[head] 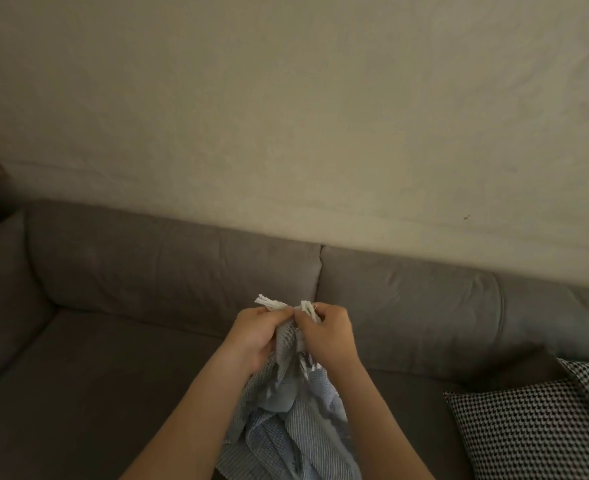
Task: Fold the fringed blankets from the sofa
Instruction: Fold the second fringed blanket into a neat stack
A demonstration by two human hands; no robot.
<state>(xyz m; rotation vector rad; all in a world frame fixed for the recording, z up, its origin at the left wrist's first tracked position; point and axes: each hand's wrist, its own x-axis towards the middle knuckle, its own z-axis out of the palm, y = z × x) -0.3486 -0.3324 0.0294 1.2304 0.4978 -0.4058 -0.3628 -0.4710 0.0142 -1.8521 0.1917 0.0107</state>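
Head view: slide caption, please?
Left hand and right hand pinch the blue blanket by its fringe above the grey sofa.

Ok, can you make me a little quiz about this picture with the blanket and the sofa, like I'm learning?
1. True or false: the blue-grey blanket lies spread flat on the sofa seat.
2. How many hands pinch the blanket's white fringe? A: none. B: one. C: two.
3. Fill the gap: the black-and-white cushion lies on the person's ____ side.
Key: 1 false, it hangs bunched from the hands. 2 C, the left hand and the right hand. 3 right.
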